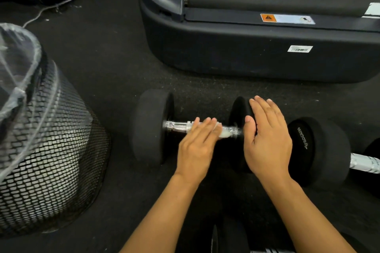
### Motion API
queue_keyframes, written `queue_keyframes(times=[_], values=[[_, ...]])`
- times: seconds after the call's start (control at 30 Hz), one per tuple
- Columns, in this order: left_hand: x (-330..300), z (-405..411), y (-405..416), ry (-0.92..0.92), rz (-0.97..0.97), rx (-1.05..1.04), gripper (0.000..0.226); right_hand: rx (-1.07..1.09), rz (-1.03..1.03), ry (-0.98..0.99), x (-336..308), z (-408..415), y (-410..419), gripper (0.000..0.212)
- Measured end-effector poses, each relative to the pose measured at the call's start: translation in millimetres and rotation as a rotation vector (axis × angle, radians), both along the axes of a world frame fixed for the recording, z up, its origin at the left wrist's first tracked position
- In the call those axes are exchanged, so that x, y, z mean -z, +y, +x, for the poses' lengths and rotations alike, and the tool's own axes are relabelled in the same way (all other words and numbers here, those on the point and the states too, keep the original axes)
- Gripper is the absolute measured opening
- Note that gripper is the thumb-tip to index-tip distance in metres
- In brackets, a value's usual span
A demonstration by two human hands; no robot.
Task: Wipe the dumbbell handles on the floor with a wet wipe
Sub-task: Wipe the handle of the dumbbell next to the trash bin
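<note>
A black dumbbell (151,127) lies on the dark floor with a chrome handle (177,126) between its two round heads. My left hand (197,144) lies over the handle's right half, pressing a white wet wipe (223,131) against it; only a bit of the wipe shows past my fingers. My right hand (267,139) rests flat on the dumbbell's right head (239,113), fingers together. A second dumbbell (320,150) lies just to the right, its chrome handle (365,163) running off the frame edge.
A black mesh waste bin (51,150) with a clear plastic liner stands at the left. The dark base of a treadmill (246,47) fills the back right. A thin cable (61,2) trails across the floor at the back left. Another dumbbell (226,238) shows at the bottom edge.
</note>
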State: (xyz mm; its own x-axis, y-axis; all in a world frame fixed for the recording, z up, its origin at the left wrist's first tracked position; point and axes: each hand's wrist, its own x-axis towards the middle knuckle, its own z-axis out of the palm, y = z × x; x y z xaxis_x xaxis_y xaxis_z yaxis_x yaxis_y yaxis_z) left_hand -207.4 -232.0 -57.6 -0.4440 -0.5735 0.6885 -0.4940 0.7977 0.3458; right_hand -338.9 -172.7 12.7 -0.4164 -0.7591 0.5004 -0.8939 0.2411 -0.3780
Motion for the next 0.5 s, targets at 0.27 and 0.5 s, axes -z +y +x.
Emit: queue_keyframes(times=[0.27,0.5], values=[[-1,12,-6,0.001,0.016,0.009,0.033,0.005,-0.021,0.004,2,0,0,0.049],[-10,16,-9,-0.056,0.091,-0.009,0.029,0.012,-0.023,-0.001,1,0,-2,0.049]])
